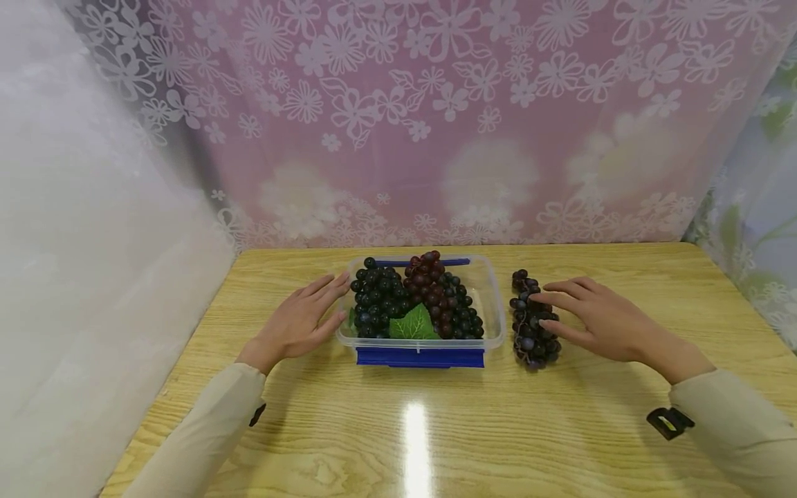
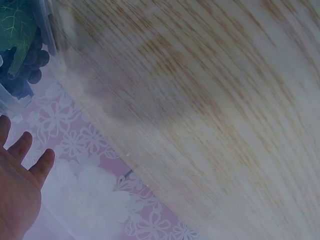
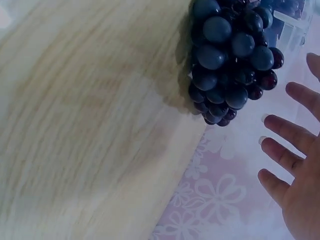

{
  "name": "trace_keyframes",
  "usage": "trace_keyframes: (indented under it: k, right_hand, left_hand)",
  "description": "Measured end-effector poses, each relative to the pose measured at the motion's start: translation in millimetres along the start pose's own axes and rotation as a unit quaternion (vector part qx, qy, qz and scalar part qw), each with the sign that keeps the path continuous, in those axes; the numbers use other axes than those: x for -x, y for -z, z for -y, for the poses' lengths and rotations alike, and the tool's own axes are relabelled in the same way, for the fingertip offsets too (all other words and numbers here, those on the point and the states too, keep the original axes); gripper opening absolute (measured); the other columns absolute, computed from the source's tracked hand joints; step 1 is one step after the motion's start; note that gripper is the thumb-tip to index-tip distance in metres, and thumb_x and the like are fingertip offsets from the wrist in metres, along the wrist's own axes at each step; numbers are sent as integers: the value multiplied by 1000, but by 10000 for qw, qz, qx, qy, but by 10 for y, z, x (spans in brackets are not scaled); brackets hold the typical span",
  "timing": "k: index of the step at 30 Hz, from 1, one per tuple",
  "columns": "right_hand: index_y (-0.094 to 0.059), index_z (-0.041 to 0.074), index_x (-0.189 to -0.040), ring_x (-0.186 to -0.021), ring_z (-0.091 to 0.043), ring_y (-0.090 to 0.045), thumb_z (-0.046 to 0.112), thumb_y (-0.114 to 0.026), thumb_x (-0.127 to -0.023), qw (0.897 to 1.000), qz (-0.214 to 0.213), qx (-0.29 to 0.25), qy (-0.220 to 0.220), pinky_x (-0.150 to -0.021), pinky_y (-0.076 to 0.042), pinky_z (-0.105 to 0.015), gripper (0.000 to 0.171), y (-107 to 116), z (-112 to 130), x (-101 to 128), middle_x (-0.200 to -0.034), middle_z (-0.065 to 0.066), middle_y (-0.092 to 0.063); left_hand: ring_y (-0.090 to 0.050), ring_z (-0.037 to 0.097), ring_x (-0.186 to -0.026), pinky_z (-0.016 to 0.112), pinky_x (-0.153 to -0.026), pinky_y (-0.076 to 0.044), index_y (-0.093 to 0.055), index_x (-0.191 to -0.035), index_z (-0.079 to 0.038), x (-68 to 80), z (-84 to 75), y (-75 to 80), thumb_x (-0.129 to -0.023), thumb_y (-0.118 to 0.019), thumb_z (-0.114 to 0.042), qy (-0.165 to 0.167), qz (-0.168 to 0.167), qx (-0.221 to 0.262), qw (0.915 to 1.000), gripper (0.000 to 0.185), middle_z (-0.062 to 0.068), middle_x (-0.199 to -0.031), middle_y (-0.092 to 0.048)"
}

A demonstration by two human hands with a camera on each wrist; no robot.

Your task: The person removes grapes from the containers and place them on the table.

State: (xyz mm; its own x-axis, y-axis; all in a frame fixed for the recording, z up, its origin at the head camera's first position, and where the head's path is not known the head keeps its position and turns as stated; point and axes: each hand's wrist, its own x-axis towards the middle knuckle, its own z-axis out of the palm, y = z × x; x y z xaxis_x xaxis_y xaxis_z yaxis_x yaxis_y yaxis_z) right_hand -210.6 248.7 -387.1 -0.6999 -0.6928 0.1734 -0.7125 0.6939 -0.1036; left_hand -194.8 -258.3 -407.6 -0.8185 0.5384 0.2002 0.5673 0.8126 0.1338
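A clear plastic container (image 1: 492,304) with a blue latch on its front wall stands mid-table. Inside lie dark grapes (image 1: 376,301), a reddish bunch (image 1: 429,283) and a green leaf (image 1: 414,324). My left hand (image 1: 301,318) is at the container's left side, fingers extended, fingertips right at its wall. To the right of the container a bunch of dark purple grapes (image 1: 532,332) lies on the table. Over that bunch's right edge reaches my right hand (image 1: 600,321), its fingers spread and loosely bent. In the right wrist view the fingers (image 3: 290,132) are apart from the grapes (image 3: 230,60).
The wooden table (image 1: 324,429) reaches back to a pink curtain (image 1: 398,138) with white flowers. Pale cloth (image 1: 106,242) hangs on the left side, and a floral curtain (image 1: 759,207) on the right. A black strap piece (image 1: 670,422) sits at the right sleeve.
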Motion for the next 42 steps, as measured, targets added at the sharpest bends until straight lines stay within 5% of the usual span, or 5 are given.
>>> trace_keyframes:
  k: [11,28,42]
  right_hand:
    - [-28,26,-152,-140,-37,-19,43,-55,-96,9989,297,-172,-304,-105,-22,-60,65,248,-50,-69,-156,-12,-22]
    - [-25,26,-153,-142,-37,-12,56,-49,-94,9980,468,260,-328,-108,-14,-59,70,268,135,-382,-159,-9,-12]
    - [-24,28,-154,-143,-34,-10,60,-43,-95,9980,483,407,93,-109,-10,-60,69,160,335,-711,-159,-7,-11]
  left_hand:
    - [-23,25,-141,52,-109,-25,-30,-152,-19,-4,-19,15,-102,-38,-45,36,42,-59,10000,57,-2,-157,-20]
    - [-20,23,-142,50,-111,-23,-27,-153,-21,-16,-9,6,-102,-34,-47,69,89,-30,9999,57,-4,-157,-19]
    - [-20,23,-142,51,-110,-24,-28,-152,-21,-15,6,9,-102,-32,-50,86,113,-65,9999,59,-4,-157,-20]
